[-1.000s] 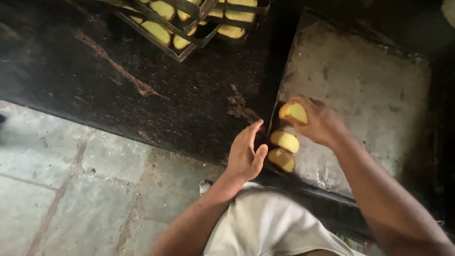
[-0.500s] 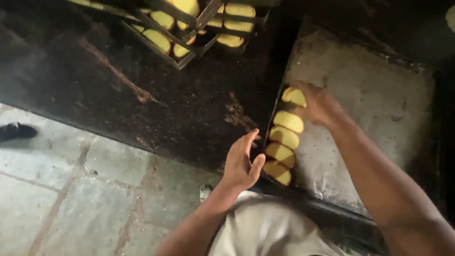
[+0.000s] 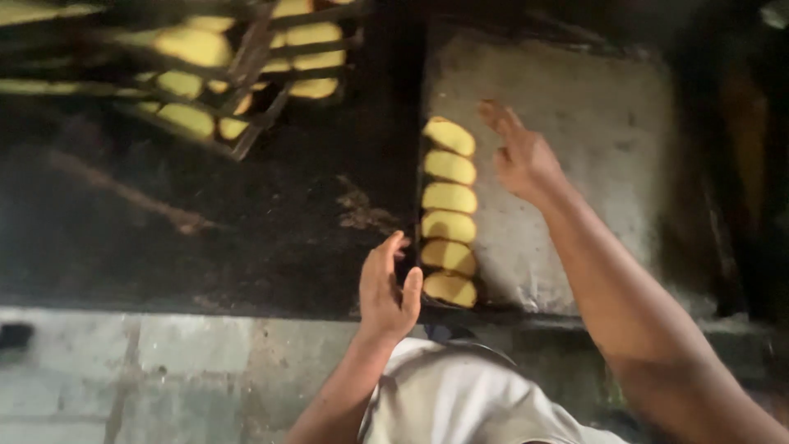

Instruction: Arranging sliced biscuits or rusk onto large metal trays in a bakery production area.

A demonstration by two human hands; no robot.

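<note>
A broad, dark, scorched worktop (image 3: 205,238) fills most of the head view, with a pale stone or tiled floor (image 3: 148,370) running along its near edge and dim, shadowed surroundings beyond. Set on the worktop's right part is a large flat baking tray (image 3: 592,164), grey and flour-dusted, mostly bare. At the upper left sits a stack of dark metal racks (image 3: 246,99), blurred, carrying more yellow pieces. Down the left edge of the tray runs a single column of six pale yellow dough pieces (image 3: 449,212), oval, touching or nearly touching end to end. They look soft, light and easily dented, so I judge they are best lifted gently from beneath or by the sides with spread fingers, not pinched. The right hand (image 3: 522,156) hovers over the tray just beside the top of the column, fingers spread wide and holding nothing. The left hand (image 3: 388,288) is at the tray's near left edge, beside the lowest pieces, fingers open and slightly curled, also empty; whether it touches the rim I cannot tell.
</note>
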